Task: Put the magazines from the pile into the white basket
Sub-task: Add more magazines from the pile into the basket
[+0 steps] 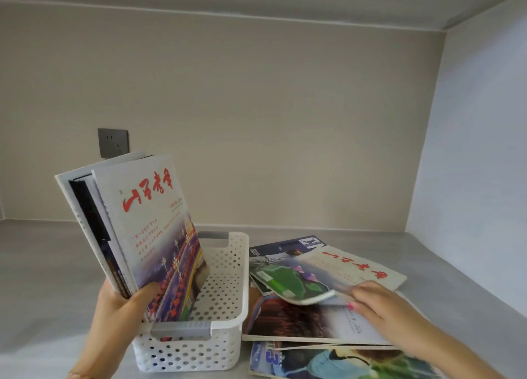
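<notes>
magazines [137, 230] stand upright in the white basket [228, 279] at lower centre, tilted left; the left hand [119, 307] grips their lower edge, thumb on the front cover. pile [313, 321] lies just right of the basket on the grey counter [42, 279]. right hand [376, 301] pinches the curled near edge of the top magazine [328, 273]. socket [113, 142] sits on the wall, upper left of the magazines.

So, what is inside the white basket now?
Several magazines stand upright in the white basket, tilted left and held by the left hand. Their lower edges and the basket floor beneath them are covered.
</notes>
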